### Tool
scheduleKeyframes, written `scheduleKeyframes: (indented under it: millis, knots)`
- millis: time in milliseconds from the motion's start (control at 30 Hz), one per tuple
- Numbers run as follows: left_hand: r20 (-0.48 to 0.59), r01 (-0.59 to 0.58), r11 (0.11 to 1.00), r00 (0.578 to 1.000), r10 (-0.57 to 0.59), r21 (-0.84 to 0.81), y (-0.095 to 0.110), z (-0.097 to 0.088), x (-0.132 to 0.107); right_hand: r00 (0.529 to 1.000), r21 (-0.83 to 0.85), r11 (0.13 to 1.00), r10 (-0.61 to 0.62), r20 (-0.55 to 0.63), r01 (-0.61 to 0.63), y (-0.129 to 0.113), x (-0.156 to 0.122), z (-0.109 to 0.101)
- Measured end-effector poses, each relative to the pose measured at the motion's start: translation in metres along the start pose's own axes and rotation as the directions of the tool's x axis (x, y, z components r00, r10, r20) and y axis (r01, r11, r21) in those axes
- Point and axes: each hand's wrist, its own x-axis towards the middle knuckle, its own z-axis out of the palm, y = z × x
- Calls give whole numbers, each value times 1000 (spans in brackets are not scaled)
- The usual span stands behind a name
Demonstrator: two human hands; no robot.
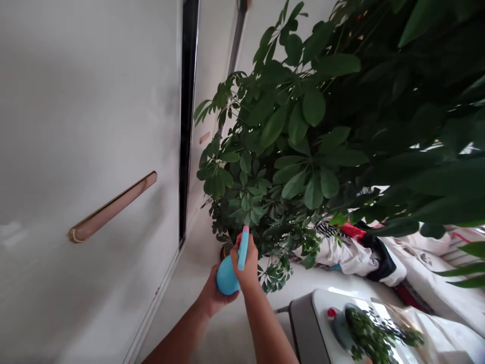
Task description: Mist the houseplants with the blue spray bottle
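Hands hold blue spray bottle (226, 275) at potted schefflera (291, 134);
left hand (216, 298) cups the round body from below; right hand (245, 270) wraps closed around the slim neck.

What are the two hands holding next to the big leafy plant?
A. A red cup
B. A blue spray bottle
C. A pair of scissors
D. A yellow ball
B. The left hand cups the round blue spray bottle from underneath, and the right hand wraps around its neck, right beside the leafy plant.
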Motion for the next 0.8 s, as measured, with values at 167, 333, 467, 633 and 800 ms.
scheduleKeyframes:
  millis: [167,333,467,633,800]
  knots:
    - [-96,128,991,987,-131,-39,-6,-34,12,993,-19,993,116,-26,-116,39,-12,18]
    - [-193,188,971,957,-215,-149,-29,-79,19,977,-19,977,210,-27,-210,96,-46,30]
    - [-258,210,957,931,-259,-202,-55,-98,22,959,-31,959,282,-41,-283,131,-69,35]
    - [-318,236,948,901,-295,-211,-80,-118,25,946,-40,946,319,-61,-321,146,-98,32]
    - [-305,267,948,901,-309,-173,-100,-135,31,942,-31,943,328,-73,-331,152,-121,12]
